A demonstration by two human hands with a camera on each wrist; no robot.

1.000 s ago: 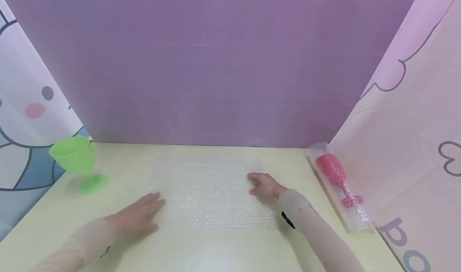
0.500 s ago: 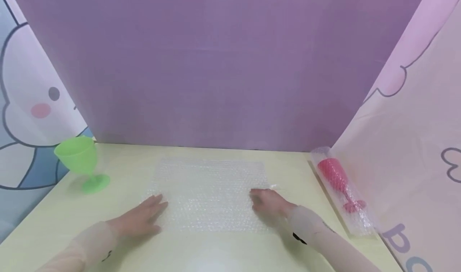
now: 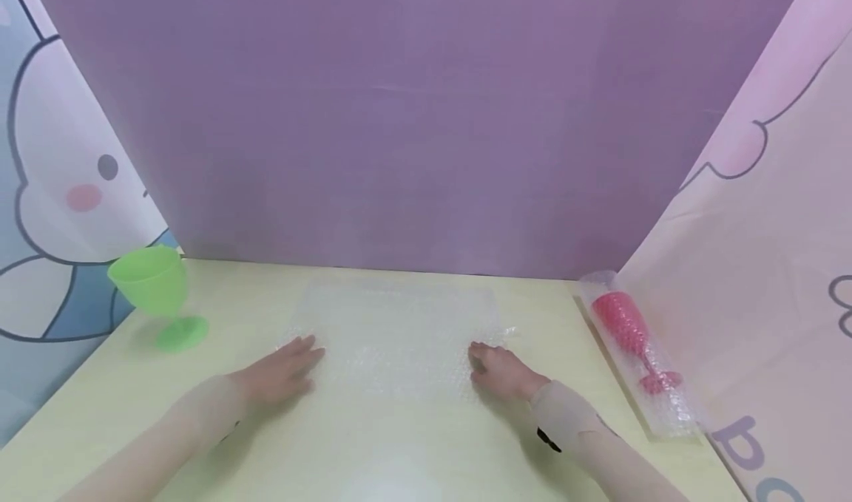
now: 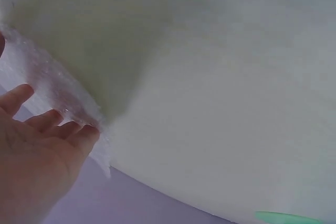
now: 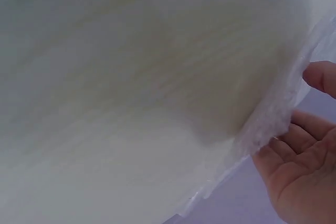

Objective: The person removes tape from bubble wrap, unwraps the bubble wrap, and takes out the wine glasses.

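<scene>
A clear sheet of bubble wrap (image 3: 399, 339) lies flat on the pale table. My left hand (image 3: 282, 371) touches its left edge with straight, slightly spread fingers; in the left wrist view, the fingertips (image 4: 90, 129) are right at the wrap's edge. Across from it, my right hand (image 3: 504, 372) rests on the right edge, fingers reaching onto the plastic. In the right wrist view its palm shows, with the fingers (image 5: 299, 139) against the wrap (image 5: 268, 121) and the thumb apart from them. Neither hand curls round the sheet.
A green goblet (image 3: 151, 280) stands upright at the table's left side. Along the right edge lies a red goblet (image 3: 622, 323) rolled in bubble wrap. A purple panel (image 3: 426, 117) rises behind the table (image 3: 373, 458), with printed panels on both sides.
The right hand first came nearer along the sheet's right edge. Since then the left hand and the sheet's near edge have shifted a little away from me.
</scene>
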